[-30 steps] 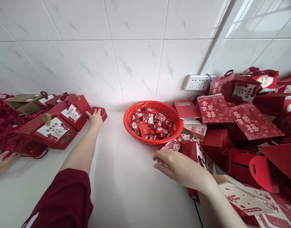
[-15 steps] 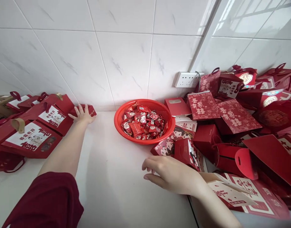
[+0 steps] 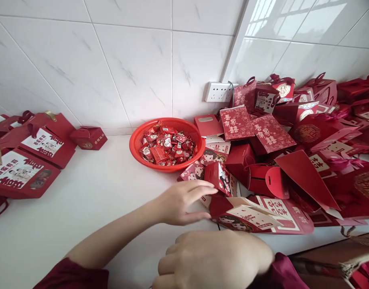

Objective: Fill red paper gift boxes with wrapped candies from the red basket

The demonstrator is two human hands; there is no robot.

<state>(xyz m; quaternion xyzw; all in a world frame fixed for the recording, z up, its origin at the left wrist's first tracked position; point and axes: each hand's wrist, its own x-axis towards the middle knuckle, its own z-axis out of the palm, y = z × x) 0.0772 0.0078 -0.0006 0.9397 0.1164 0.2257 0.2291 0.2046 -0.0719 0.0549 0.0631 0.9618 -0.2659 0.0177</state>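
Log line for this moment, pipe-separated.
left hand: open, beside red box | right hand: foreground, curled, grasp unclear | red basket: holds wrapped sweets

Wearing maroon left sleeve [image 3: 74, 277], loose, hem ending above bare forearm [image 3: 124, 228]. Wearing matching right sleeve [image 3: 282, 275], creased, partly cropped. Showing bare left hand [image 3: 184, 202], bare right hand [image 3: 211, 261].

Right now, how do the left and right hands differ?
The left hand points its fingers toward the cartoon-printed red box; the right hand has bent fingers, their tips hidden. The left hand looks smaller, wholly in frame; the right hand looks larger, cut off below. Both are bare below maroon sleeves.
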